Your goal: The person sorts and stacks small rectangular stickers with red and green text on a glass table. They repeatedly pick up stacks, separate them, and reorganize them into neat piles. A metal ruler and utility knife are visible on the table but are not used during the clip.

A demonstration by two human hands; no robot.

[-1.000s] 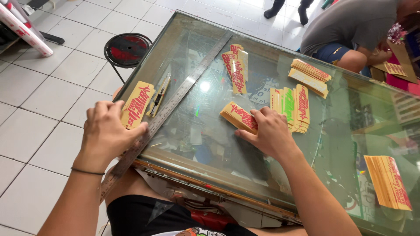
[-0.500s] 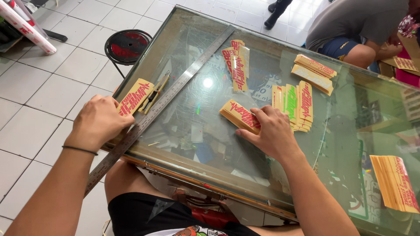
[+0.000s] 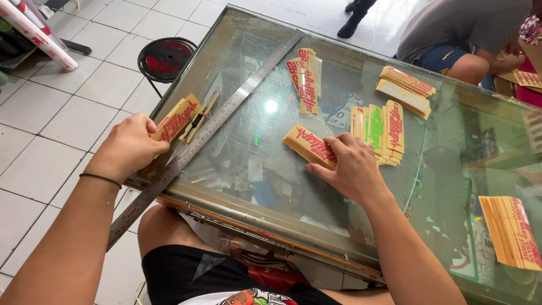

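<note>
Two stacks of yellow stickers with red print are under our hands. Our left hand (image 3: 127,148) has its fingers curled shut around the near end of the left stack (image 3: 176,117), thumb on top. The far end of that stack points away from the fingertips, and it seems to tilt off the glass table (image 3: 254,169), though we cannot tell how far. Just beyond the fingertips lies a cutter (image 3: 199,117), and past it a long steel ruler (image 3: 226,110) runs slantwise, its near end hanging over the table edge below our wrist.

Our right hand (image 3: 351,166) lies open, fingers spread and flat, the tips pressing the right stack (image 3: 307,146) at its near corner. It grips nothing. Just beyond the knuckles a fanned row (image 3: 381,133) of stickers rests on the glass, one of them green. Farther from the fingers sit a loose pile (image 3: 305,76) and a far pile (image 3: 405,90). A thick pile (image 3: 511,231) lies well off past the forearm. A co-worker (image 3: 457,28) sits at the far corner.

We judge the step in hand to be gathering and squaring stacks: one is gripped, the other steadied. Lifting the right stack would call for closing the fingers over its edges and keeping the sheets from sliding.
</note>
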